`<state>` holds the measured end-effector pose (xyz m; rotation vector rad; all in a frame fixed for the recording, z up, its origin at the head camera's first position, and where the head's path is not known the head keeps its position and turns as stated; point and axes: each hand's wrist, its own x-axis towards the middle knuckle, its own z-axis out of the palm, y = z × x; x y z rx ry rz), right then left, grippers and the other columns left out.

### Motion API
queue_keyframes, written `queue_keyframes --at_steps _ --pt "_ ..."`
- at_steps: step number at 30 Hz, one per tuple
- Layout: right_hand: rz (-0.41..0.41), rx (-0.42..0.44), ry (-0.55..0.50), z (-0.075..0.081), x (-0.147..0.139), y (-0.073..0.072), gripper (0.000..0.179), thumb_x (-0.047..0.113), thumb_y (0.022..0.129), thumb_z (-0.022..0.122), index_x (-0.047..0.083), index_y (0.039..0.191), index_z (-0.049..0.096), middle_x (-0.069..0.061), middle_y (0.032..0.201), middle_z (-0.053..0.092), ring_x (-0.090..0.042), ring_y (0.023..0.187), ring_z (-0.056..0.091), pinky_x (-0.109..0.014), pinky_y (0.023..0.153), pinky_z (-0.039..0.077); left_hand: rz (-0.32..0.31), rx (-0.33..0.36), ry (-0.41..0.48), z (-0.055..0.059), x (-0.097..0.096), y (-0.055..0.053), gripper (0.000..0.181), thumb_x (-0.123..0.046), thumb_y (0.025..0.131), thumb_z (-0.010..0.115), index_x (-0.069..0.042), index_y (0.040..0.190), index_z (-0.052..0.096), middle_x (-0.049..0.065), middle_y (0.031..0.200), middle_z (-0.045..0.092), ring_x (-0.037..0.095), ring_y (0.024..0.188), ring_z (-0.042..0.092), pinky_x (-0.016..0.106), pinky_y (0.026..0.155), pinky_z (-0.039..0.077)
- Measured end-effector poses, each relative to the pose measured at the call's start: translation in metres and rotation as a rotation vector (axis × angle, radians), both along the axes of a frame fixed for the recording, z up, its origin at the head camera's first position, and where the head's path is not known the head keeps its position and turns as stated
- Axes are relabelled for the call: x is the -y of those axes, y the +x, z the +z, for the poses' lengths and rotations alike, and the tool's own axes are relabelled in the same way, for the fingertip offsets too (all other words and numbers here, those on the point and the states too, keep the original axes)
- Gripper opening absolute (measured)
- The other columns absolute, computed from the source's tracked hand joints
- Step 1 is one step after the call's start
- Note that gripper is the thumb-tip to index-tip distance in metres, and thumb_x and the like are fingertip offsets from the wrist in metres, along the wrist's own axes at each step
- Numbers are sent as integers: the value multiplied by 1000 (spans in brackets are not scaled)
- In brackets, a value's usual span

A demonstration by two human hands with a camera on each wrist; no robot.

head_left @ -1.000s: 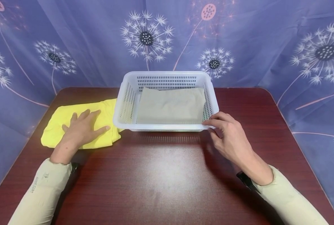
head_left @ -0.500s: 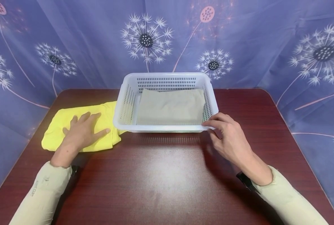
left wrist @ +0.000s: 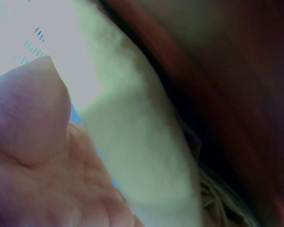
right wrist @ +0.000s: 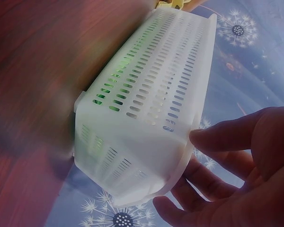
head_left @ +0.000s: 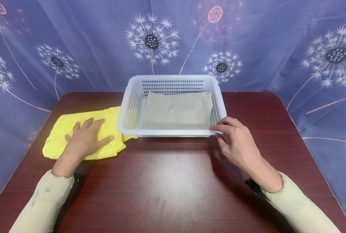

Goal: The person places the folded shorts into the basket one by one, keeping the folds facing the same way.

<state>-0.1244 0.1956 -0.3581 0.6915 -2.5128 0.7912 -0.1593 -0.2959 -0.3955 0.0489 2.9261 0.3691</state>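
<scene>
1. Resting the left hand (head_left: 82, 139) on a folded yellow cloth (head_left: 110, 123), just left of the white basket (head_left: 173, 132), with the grip spread apart.
2. Pinching the basket's near right corner with the right hand (head_left: 240, 142), grip clamped on the rim.
3. Showing a folded greyish cloth (head_left: 178, 110) inside the basket.
4. Showing the yellow cloth's right end partly hidden by the basket's left rim.
5. Set on a dark red tabletop (head_left: 173, 181), with a flowered curtain (head_left: 184, 38) behind the basket.

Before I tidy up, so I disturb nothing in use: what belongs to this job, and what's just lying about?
Likely in the job:
yellow cloth, under left hand
white basket, rim pinched by right hand
grey cloth, inside the basket

Only surroundings:
table
patterned curtain
</scene>
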Motion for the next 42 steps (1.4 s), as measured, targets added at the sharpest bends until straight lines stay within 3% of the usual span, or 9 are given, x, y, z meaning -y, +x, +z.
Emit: queue_keyframes --at_steps 31,42 --pt "2 -10 2 -2 1 0 34 -14 78 68 5 104 82 -5 102 71 -24 94 63 -38 80 49 13 -8 -15 1 -9 24 99 -78 95 56 -12 165 31 35 165 21 76 142 12 99 89 15" --pt "8 -16 9 -2 0 -1 34 -14 79 69 4 105 82 -5 102 71 -25 94 63 -38 80 49 14 6 -32 -1 -10 27 103 -82 93 53 -12 165 30 35 166 19 76 141 12 98 89 17"
